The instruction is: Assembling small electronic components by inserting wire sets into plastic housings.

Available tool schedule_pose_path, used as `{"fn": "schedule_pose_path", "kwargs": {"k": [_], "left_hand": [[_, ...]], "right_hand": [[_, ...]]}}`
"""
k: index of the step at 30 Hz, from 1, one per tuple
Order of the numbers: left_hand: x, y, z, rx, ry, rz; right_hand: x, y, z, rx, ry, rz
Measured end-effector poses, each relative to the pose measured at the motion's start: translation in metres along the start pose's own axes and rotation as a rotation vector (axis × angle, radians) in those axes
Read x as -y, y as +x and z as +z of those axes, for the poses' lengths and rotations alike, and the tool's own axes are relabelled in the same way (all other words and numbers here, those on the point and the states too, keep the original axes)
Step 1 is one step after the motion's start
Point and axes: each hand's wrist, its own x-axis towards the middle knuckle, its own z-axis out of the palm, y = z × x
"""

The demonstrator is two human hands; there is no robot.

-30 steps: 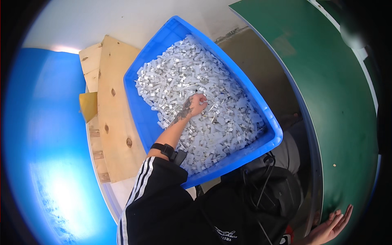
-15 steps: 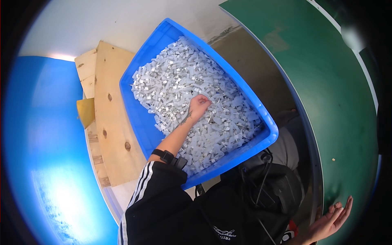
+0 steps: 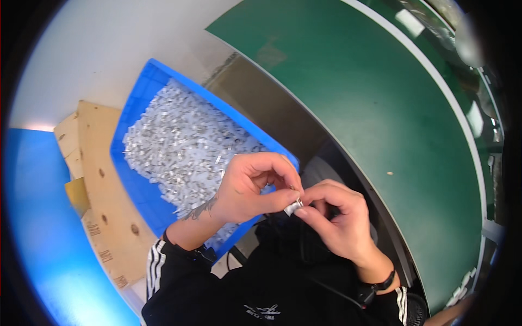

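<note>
One green table (image 3: 370,125) was seen to the right. To its left, one blue bin (image 3: 136,190) was filled with white and silvery pieces (image 3: 179,141), too many to be counted. Left of the bin, one large knotted plywood board (image 3: 109,190) was set. Two hands were held up in front of the body, and a black strap was worn on each wrist. By the left hand (image 3: 253,185) and the right hand (image 3: 340,217), thumb and forefinger were pinched nearly together on one small white-and-metal part (image 3: 293,207). That part was held between the two hands, near the bin's near right corner in view. Its long axis was slanted, the white end pointed near and left, the metal end far and right, partly covered by fingertips.
</note>
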Motion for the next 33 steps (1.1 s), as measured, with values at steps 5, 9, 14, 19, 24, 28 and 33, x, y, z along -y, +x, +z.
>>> {"fn": "schedule_pose_path", "kwargs": {"k": [5, 9, 14, 19, 24, 28, 33], "left_hand": [[-0.002, 0.019, 0.018, 0.115, 0.162, 0.006], [0.001, 0.017, 0.029, 0.01, 0.298, 0.041], [0.002, 0.021, 0.033, 0.011, 0.399, 0.06], [0.008, 0.023, 0.035, 0.08, 0.294, 0.047], [0.01, 0.005, 0.027, 0.104, 0.349, -0.184], [0.011, -0.009, 0.036, 0.066, 0.352, -0.201], [0.025, -0.012, 0.032, 0.056, 0.414, -0.07]], "right_hand": [[-0.002, -0.015, -0.003, -0.063, 0.536, 0.254], [-0.01, -0.026, -0.012, -0.099, 0.567, 0.208], [-0.012, -0.027, -0.014, -0.073, 0.635, 0.231], [-0.018, -0.032, -0.015, -0.068, 0.681, 0.247], [-0.021, -0.031, -0.011, -0.191, 0.786, 0.166], [-0.025, -0.038, -0.008, -0.224, 0.592, 0.15], [-0.018, -0.047, -0.008, -0.276, 0.253, 0.202]]}}
